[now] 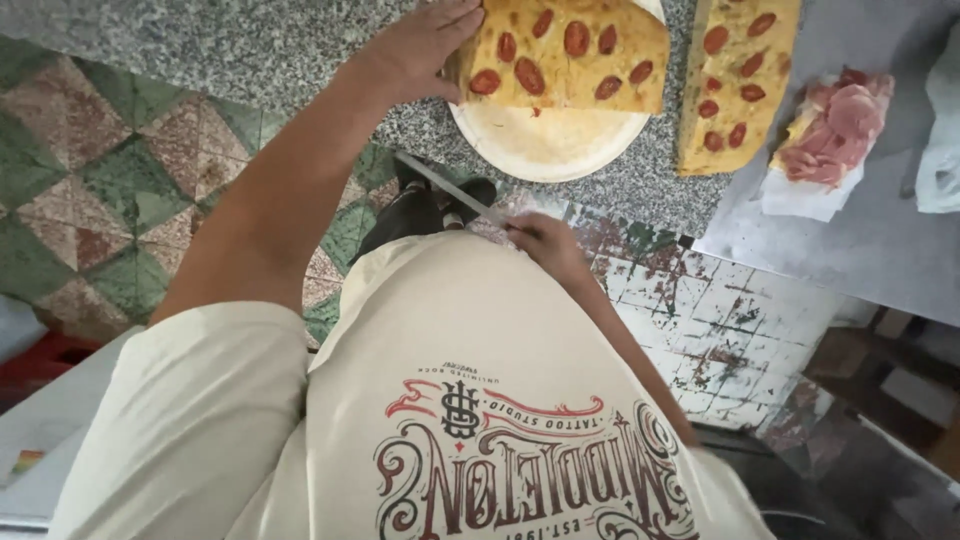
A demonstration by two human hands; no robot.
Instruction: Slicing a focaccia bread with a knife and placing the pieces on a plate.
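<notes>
Speckled grey granite counter [300,45] runs across the top of the view, above a worn patterned tile floor [110,180].

On the counter sits a round white plate [545,145] holding one slab of focaccia [565,55] studded with tomato halves; the near part of the plate is bare. A second slab [735,80] stands just beside it to the right, off the plate, straight on the stone. Its long straight edge suggests the bread is already cut into at least two pieces; no thinner slices show. Further right, a sheet of white paper [805,195] holds a small heap of pink sliced ham [835,125], unwrapped and lying open.

The left hand [415,50] lies flat against the left side of the plated slab, fingers pressed together, steadying it. The right hand [545,245], low by the belly and well short of the bread, closes its fingers round the handle of a long knife [450,188], blade pointing up-left below the counter edge.
</notes>
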